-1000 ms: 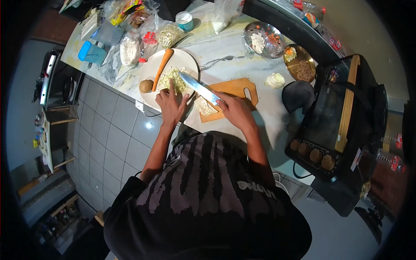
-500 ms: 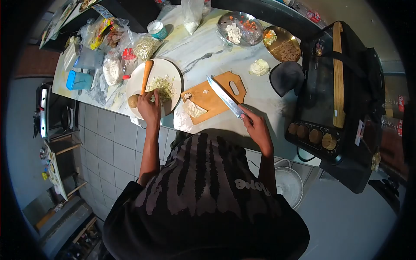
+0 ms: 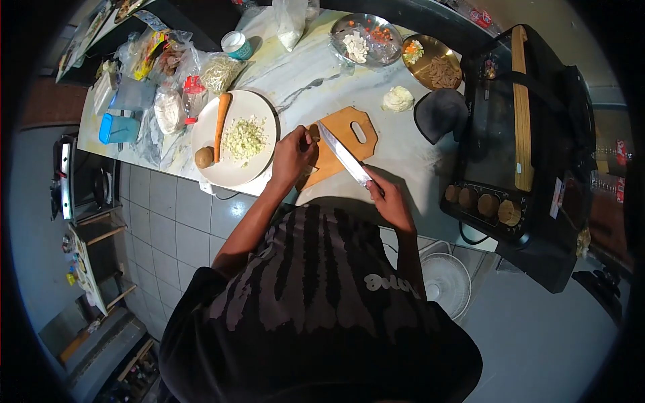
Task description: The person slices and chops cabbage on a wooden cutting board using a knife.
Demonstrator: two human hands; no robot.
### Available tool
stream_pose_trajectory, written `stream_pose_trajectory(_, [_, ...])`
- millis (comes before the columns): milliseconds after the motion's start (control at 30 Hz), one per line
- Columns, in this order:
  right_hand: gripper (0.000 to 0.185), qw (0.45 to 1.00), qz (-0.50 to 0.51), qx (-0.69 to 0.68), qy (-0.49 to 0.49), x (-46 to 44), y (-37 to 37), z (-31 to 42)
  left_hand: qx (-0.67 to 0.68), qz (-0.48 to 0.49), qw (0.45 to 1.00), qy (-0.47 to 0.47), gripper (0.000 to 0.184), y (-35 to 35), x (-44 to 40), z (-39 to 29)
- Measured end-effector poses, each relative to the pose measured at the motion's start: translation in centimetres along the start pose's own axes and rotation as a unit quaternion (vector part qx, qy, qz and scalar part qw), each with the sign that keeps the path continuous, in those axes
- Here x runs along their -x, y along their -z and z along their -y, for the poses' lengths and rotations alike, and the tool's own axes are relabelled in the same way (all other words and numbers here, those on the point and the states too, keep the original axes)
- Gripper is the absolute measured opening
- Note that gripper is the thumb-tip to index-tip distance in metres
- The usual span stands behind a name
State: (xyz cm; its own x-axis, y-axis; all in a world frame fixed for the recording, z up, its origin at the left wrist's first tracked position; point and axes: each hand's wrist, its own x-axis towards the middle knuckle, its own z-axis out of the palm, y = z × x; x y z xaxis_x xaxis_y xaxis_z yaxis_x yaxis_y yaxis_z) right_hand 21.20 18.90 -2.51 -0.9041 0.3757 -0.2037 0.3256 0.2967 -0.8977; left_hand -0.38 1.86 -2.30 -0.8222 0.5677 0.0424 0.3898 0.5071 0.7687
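Over the left end of the wooden board [image 3: 346, 119] in the head view, the left hand [image 3: 293, 160] is curling its fingers near the knife's [image 3: 345, 157] tip, whether around anything I cannot tell. The right hand [image 3: 391, 199] is gripping the knife's handle, the blade slanting across the board. The left hand is no longer reaching over the plate [image 3: 265, 107], where chopped vegetable [image 3: 244, 140] is lying beside a carrot [image 3: 222, 124], so handling is seemingly shifting to the board.

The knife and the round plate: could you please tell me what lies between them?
In the head view, the left hand, some wooden cutting board and a countertop strip lie between the knife and round plate.
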Motion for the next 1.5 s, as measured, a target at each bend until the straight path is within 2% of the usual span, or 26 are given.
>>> stream_pose_trajectory(167, [0.040, 1.000, 0.009, -0.011, 0.024, -0.3, -1.7, -0.8, 0.012, -0.010, 1.000, 0.002, 0.013, -0.4, 0.1, -0.7])
stream_pose_trajectory(267, [0.040, 0.999, 0.011, 0.043, 0.017, -0.2, -2.0, 0.6, 0.016, -0.003, 0.998, 0.057, 0.010, -0.2, 0.5, -0.6])
stream_pose_trajectory(333, [0.040, 0.996, 0.004, 0.069, 0.050, -0.8, -2.3, 1.5, 0.024, -0.054, 0.998, 0.017, 0.012, 0.2, 0.5, 0.2])
stream_pose_trajectory(367, [0.040, 0.996, 0.008, 0.070, 0.054, -1.2, -2.5, 2.1, 0.064, -0.057, 0.996, 0.002, 0.023, 0.7, 0.8, 0.7])
stream_pose_trajectory(467, [0.036, 0.996, 0.040, 0.046, 0.063, -3.0, -3.3, 4.7, 0.028, -0.114, 0.993, -0.003, 0.024, 2.8, 1.6, 2.2])
stream_pose_trajectory(500, [0.036, 0.993, 0.063, 0.071, 0.067, -3.7, -3.7, 5.6, 0.014, -0.122, 0.992, 0.027, 0.020, 3.8, 1.9, 2.0])
stream_pose_trajectory(567, [0.036, 0.988, 0.094, 0.100, 0.074, -5.0, -4.7, 6.8, -0.017, -0.168, 0.985, 0.026, 0.018, 5.0, 2.4, 3.7])
stream_pose_trajectory(633, [0.035, 0.979, 0.093, 0.115, 0.140, -6.3, -5.5, 7.5, -0.058, -0.201, 0.976, 0.063, 0.020, 6.3, 2.4, 5.8])
stream_pose_trajectory(733, [0.035, 0.977, 0.072, 0.103, 0.172, -7.6, -5.9, 8.2, -0.090, -0.257, 0.959, 0.073, 0.024, 8.2, 2.3, 8.3])
stream_pose_trajectory(767, [0.035, 0.976, 0.075, 0.106, 0.175, -7.9, -5.7, 8.4, -0.089, -0.262, 0.958, 0.075, 0.024, 8.1, 2.5, 8.6])
stream_pose_trajectory(833, [0.035, 0.985, 0.084, 0.102, 0.108, -7.9, -4.8, 9.4, -0.089, -0.284, 0.952, 0.074, 0.025, 7.8, 3.5, 7.1])
stream_pose_trajectory(867, [0.035, 0.985, 0.087, 0.106, 0.109, -7.9, -4.4, 9.3, -0.087, -0.288, 0.951, 0.077, 0.025, 7.2, 4.1, 6.5])
stream_pose_trajectory(933, [0.035, 0.990, 0.045, 0.068, 0.114, -7.8, -3.9, 9.1, -0.151, -0.198, 0.968, 0.042, 0.030, 6.3, 5.0, 5.7])
stream_pose_trajectory(967, [0.035, 0.987, 0.047, 0.099, 0.119, -7.7, -3.4, 9.1, -0.190, -0.176, 0.965, 0.027, 0.035, 6.0, 5.1, 5.4])
stream_pose_trajectory(1100, [0.037, 0.989, 0.044, 0.097, 0.100, -7.0, -2.7, 7.7, -0.194, -0.212, 0.957, 0.036, 0.038, 5.6, 4.6, 5.7])
stream_pose_trajectory(1167, [0.037, 0.995, 0.058, 0.072, 0.030, -6.3, -2.4, 7.9, -0.205, -0.212, 0.955, 0.036, 0.038, 5.8, 4.3, 6.7])
stream_pose_trajectory(1333, [0.037, 0.995, 0.018, 0.062, 0.081, -6.1, -3.2, 6.0, -0.214, -0.258, 0.942, 0.021, 0.042, 7.0, 3.2, 7.1])
stream_pose_trajectory(1400, [0.037, 0.993, 0.010, 0.066, 0.096, -6.2, -3.3, 6.4, -0.201, -0.194, 0.960, 0.002, 0.046, 7.1, 3.2, 5.9])
stream_pose_trajectory(1433, [0.037, 0.995, 0.023, 0.066, 0.071, -6.2, -3.3, 6.9, -0.232, -0.181, 0.956, -0.012, 0.048, 6.9, 3.3, 6.1])
stream_pose_trajectory(1467, [0.037, 0.996, 0.035, 0.065, 0.045, -6.3, -3.4, 7.1, -0.232, -0.185, 0.955, -0.013, 0.048, 6.7, 3.5, 6.6])
stream_pose_trajectory(1500, [0.038, 0.997, 0.022, 0.051, 0.060, -6.3, -3.6, 7.2, -0.227, -0.195, 0.954, -0.018, 0.048, 6.6, 3.6, 7.1])
